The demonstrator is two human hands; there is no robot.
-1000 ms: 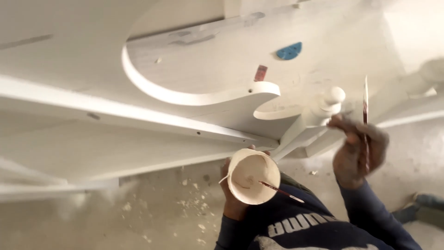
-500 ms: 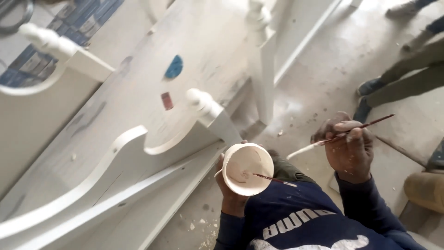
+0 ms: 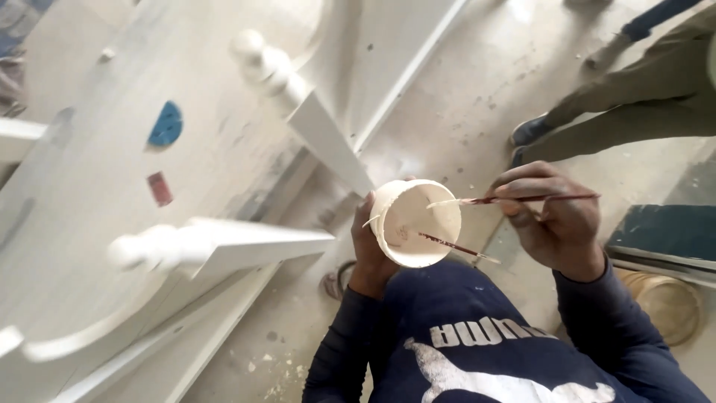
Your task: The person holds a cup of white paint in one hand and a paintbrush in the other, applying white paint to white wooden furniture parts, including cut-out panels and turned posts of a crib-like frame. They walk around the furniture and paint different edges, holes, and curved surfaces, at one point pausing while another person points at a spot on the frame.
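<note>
A: What sits lowest in the frame, nearest the camera?

B: The dark blue sleeves and chest of the person wearing the camera, filling the bottom centre. Just above, the left hand (image 3: 371, 242) is wrapped round the side of a small round cream-coloured paint cup (image 3: 415, 222), fingers closed on its wall, at the centre of the frame.

A: Anything in that cup?

B: A thin reddish stick (image 3: 456, 247) lies across its rim and pokes out to the lower right.

A: And the other hand?

B: The right hand (image 3: 556, 220), right of centre, is pinched shut on a slender reddish-handled brush (image 3: 514, 199) held level, its pale tip reaching over the cup's mouth. The two hands are apart, the cup between them.

A: Further out?

B: To the left, white-painted wooden furniture (image 3: 224, 157) with turned round knobs spreads over the left half, with a blue half-round piece (image 3: 165, 125) and a small red piece (image 3: 159, 188) on its flat face. At the right edge sit a dark teal block (image 3: 664, 233) and a tan round basket (image 3: 664, 304). In the upper right, another person's legs in olive trousers (image 3: 641, 97) stand on the dusty concrete floor (image 3: 477, 104)
</note>
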